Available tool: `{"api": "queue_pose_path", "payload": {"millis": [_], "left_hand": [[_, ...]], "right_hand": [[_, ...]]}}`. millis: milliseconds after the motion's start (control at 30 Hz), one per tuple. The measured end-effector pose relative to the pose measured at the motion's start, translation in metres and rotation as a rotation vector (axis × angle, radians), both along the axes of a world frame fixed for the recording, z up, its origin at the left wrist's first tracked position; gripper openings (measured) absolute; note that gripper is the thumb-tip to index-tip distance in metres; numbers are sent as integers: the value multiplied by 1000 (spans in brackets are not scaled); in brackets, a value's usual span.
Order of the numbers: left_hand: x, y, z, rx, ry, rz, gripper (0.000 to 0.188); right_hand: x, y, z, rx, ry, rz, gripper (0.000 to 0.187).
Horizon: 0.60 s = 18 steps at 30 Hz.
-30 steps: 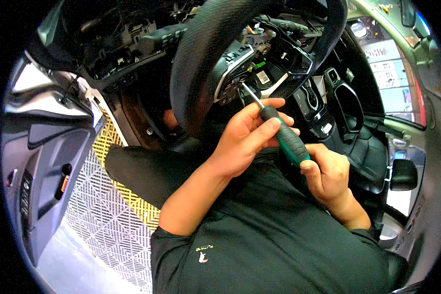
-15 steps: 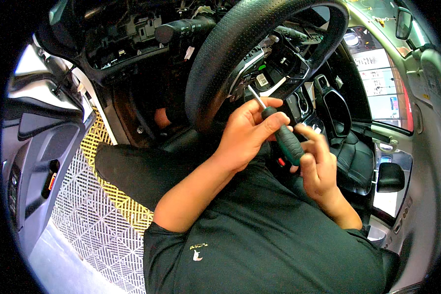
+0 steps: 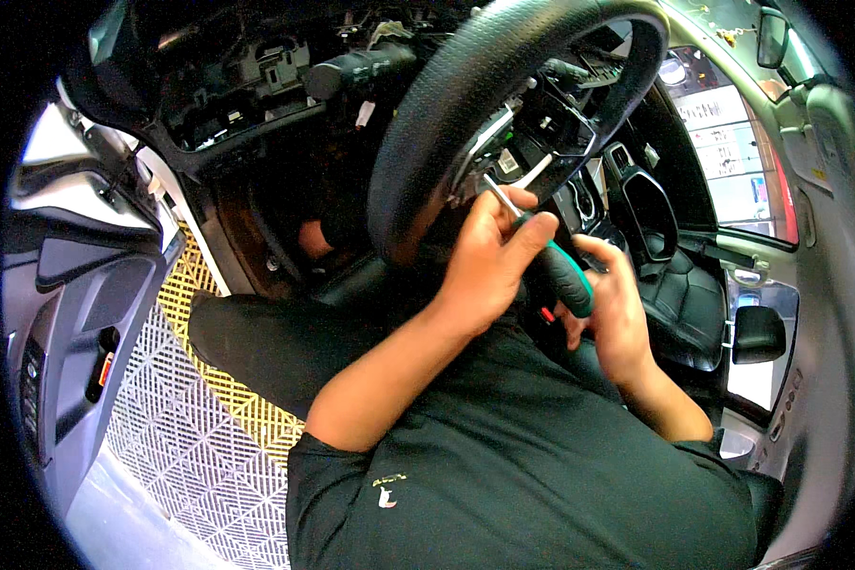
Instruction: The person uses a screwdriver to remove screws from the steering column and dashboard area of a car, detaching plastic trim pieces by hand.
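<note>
A screwdriver [image 3: 566,282] with a black and teal handle slants across the middle, its metal shaft pointing up and left at the steering wheel's opened hub [image 3: 509,157]. My left hand [image 3: 492,252] pinches it where handle meets shaft, thumb on top. Around the handle's butt end, my right hand [image 3: 619,309] has its fingers curled on either side; part of its grip is behind the handle. The black steering wheel [image 3: 418,142] stands above both hands. Whether the shaft's tip touches the hub cannot be made out.
A control stalk [image 3: 356,76] juts out left of the wheel, before the stripped dashboard [image 3: 256,71]. The car door [image 3: 76,313] stands ajar at the left over a grey and yellow grid floor [image 3: 199,408]. At the right are the centre console [image 3: 641,204] and a black seat [image 3: 684,304].
The screwdriver's handle has turned, so its teal stripe now shows. My right hand's fingers have shifted round the butt end. My left hand keeps its pinch, and the whole view has moved slightly.
</note>
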State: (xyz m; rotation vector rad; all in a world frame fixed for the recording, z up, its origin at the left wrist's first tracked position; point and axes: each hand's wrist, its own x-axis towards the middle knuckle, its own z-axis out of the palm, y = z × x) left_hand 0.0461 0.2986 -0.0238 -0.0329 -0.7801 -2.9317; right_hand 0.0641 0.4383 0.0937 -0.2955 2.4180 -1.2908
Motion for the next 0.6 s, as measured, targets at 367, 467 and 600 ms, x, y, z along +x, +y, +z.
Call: {"api": "queue_pose_path", "payload": {"millis": [367,467,600], "left_hand": [[0,-6,0,135,190,-125,43],[-4,-2,-5,31,186,-41,42],[-6,-5,-5,-1,187,-70,42]], "right_hand": [[-5,-6,5,-111,-480,-202,78],[-6,-16,17,338,266,68,52],[-13,-17,6,721,961,387,50]]}}
